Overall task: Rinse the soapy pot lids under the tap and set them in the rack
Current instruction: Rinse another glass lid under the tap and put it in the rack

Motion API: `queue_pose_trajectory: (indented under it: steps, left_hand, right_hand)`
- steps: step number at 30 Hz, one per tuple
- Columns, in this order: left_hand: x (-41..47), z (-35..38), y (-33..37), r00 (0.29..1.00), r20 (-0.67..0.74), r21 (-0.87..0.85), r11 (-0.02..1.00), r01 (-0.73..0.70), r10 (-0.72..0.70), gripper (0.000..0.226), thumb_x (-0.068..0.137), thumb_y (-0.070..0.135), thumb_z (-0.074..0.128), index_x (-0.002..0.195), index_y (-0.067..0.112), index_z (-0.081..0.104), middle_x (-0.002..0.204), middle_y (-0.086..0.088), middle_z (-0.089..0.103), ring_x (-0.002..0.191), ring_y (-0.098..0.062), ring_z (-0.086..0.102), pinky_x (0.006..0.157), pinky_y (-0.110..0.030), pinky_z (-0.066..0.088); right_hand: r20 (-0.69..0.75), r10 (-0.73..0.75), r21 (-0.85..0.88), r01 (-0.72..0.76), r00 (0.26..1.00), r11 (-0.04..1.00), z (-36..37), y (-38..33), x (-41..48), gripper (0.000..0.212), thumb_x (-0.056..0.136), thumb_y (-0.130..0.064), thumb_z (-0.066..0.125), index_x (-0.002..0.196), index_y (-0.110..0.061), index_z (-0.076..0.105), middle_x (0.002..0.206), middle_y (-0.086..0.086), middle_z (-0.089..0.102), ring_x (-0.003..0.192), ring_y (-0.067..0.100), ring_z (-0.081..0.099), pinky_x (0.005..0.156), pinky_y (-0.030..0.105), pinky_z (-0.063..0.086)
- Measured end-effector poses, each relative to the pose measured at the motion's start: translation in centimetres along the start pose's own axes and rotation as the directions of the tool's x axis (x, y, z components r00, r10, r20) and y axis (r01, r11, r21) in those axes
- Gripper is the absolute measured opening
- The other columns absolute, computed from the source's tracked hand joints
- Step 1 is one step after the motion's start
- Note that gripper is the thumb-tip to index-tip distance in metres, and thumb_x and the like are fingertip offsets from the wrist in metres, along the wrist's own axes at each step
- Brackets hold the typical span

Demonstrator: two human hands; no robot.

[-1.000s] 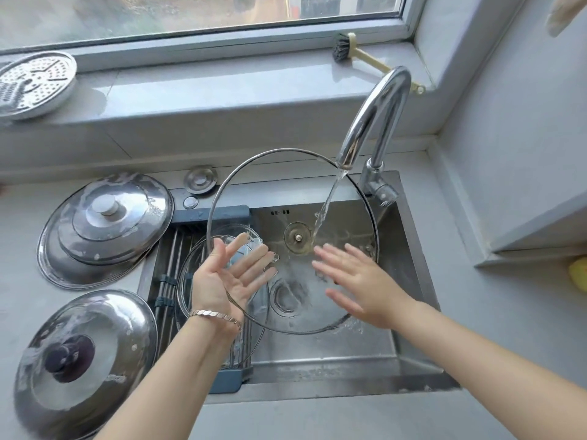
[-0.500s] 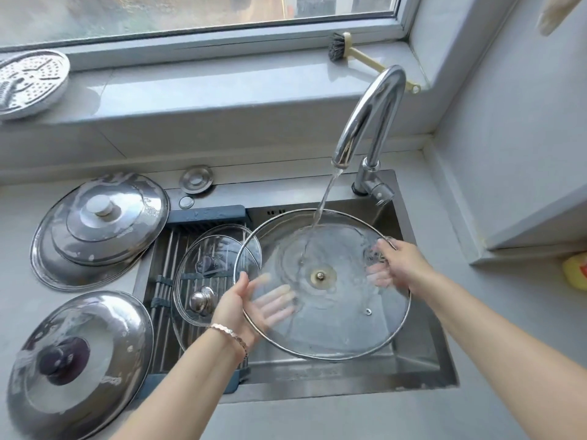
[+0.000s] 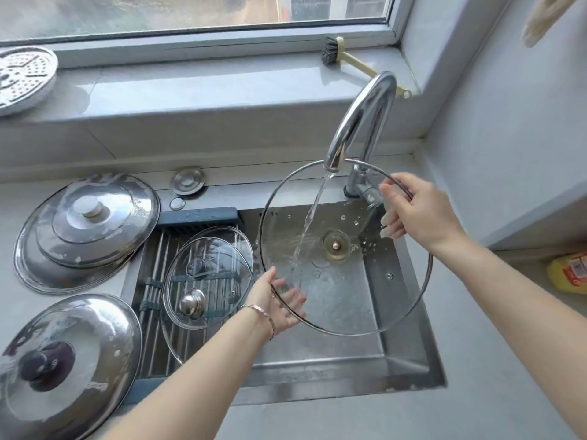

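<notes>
A large glass lid (image 3: 381, 300) with a metal rim is held over the sink, underside up, under the running tap (image 3: 359, 122). My right hand (image 3: 416, 211) grips its upper right rim, fingers curled over the edge. My left hand (image 3: 279, 300) supports the lower left rim with straight fingers under the glass. Water falls on the lid left of its brass centre. A smaller glass lid (image 3: 203, 274) with a metal knob lies in the roll-up rack (image 3: 152, 281) over the sink's left part, with another glass lid beneath it.
Two steel lids lie on the counter at left, one with a pale knob (image 3: 85, 230), one with a dark knob (image 3: 63, 363). A perforated tray (image 3: 22, 77) and a brush (image 3: 336, 55) sit on the sill. A yellow bottle (image 3: 568, 271) lies at right.
The big lid went from upright to tilted flat under the stream and has shifted right. My right hand moved to its upper right rim; my left hand slid to the lower left edge.
</notes>
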State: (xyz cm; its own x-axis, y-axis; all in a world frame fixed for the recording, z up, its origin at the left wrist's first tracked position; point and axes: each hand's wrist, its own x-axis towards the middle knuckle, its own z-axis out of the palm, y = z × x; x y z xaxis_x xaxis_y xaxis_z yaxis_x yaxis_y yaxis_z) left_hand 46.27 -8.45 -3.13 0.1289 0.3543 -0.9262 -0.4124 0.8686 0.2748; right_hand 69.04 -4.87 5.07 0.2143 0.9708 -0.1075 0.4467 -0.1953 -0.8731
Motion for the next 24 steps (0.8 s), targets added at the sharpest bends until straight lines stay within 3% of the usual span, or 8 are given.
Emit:
queue_pose_trajectory:
  steps: [4,10,12,15,18,20,22,24]
  left_hand:
    - [-1.7,-0.9,2.1,0.982,0.019,0.059,0.98,-0.19,0.189,0.025,0.094,0.037,0.046,0.088,0.013,0.053,0.094,-0.007,0.063,0.083,-0.025,0.06,0.096,-0.047,0.043]
    - [-6.1,-3.2,5.3,0.855,0.097,0.462,0.738,-0.492,0.509,0.017,0.093,0.015,0.05,0.079,0.005,0.052,0.079,-0.015,0.07,0.054,-0.018,0.068,0.049,-0.031,0.057]
    - [-7.8,-3.5,6.2,0.844,0.15,0.54,0.673,-0.506,0.515,0.004,0.091,0.008,0.051,0.088,0.007,0.054,0.077,-0.02,0.07,0.051,-0.021,0.067,0.044,-0.03,0.056]
    - [-9.6,-3.4,6.9,0.858,0.181,0.619,0.621,-0.48,0.482,0.032,0.089,-0.005,0.049,0.109,0.021,0.051,0.069,-0.025,0.069,0.049,-0.028,0.066,0.042,-0.031,0.055]
    - [-10.4,-2.7,6.8,0.866,0.163,0.653,0.607,-0.453,0.472,0.048,0.087,-0.01,0.046,0.126,0.018,0.044,0.07,-0.03,0.067,0.048,-0.03,0.066,0.04,-0.029,0.053]
    - [-10.7,-2.1,6.5,0.873,0.129,0.646,0.629,-0.433,0.47,0.051,0.084,-0.011,0.044,0.129,0.013,0.042,0.071,-0.031,0.067,0.047,-0.03,0.066,0.038,-0.028,0.052]
    - [-10.7,-1.4,6.0,0.879,0.092,0.624,0.661,-0.418,0.469,0.047,0.083,-0.012,0.043,0.124,0.012,0.043,0.073,-0.033,0.067,0.046,-0.03,0.066,0.035,-0.024,0.049]
    - [-10.5,-0.6,5.5,0.886,0.051,0.602,0.694,-0.395,0.46,0.039,0.083,-0.012,0.043,0.116,0.01,0.045,0.076,-0.035,0.065,0.044,-0.03,0.065,0.033,-0.022,0.047]
  right_hand:
    - [-0.072,0.02,0.194,-0.005,0.997,0.981,-0.1,1.0,-0.2,0.011,0.094,-0.03,0.052,0.083,-0.029,0.055,0.048,0.003,0.063,0.041,0.019,0.064,0.038,0.025,0.051]
    - [-0.002,0.284,0.425,-0.256,0.959,0.868,3.6,5.5,-0.7,0.017,0.096,-0.028,0.045,0.094,-0.012,0.051,0.042,0.003,0.061,0.036,0.015,0.061,0.033,0.021,0.046]
    - [0.071,0.371,0.435,-0.364,0.926,0.823,5.5,6.9,-1.4,0.019,0.097,-0.026,0.045,0.102,-0.009,0.051,0.04,0.003,0.059,0.034,0.013,0.06,0.033,0.02,0.046]
    - [0.162,0.471,0.358,-0.496,0.867,0.791,8.0,8.6,-2.6,0.021,0.097,-0.028,0.046,0.104,-0.01,0.054,0.039,0.002,0.056,0.031,0.009,0.056,0.032,0.014,0.043]
    - [0.249,0.549,0.147,-0.591,0.798,0.793,9.3,9.6,-3.4,0.02,0.096,-0.029,0.046,0.099,-0.01,0.053,0.055,0.007,0.051,0.032,0.008,0.052,0.036,0.014,0.04]
    - [0.29,0.535,-0.21,-0.493,0.793,0.844,9.4,9.2,-3.6,0.025,0.096,-0.033,0.044,0.094,-0.01,0.053,0.07,0.007,0.056,0.062,0.02,0.063,0.053,0.023,0.046]
    - [0.336,0.442,-0.55,-0.208,0.832,0.809,8.9,7.8,-4.1,0.041,0.095,-0.043,0.041,0.116,-0.01,0.054,0.111,0.011,0.058,0.11,0.028,0.053,0.084,0.031,0.044]
    - [0.467,0.285,-0.503,-0.013,0.837,0.864,8.1,4.6,-5.2,0.06,0.093,-0.053,0.037,0.139,-0.015,0.038,0.142,0.006,0.04,0.133,0.019,0.034,0.107,0.032,0.03]
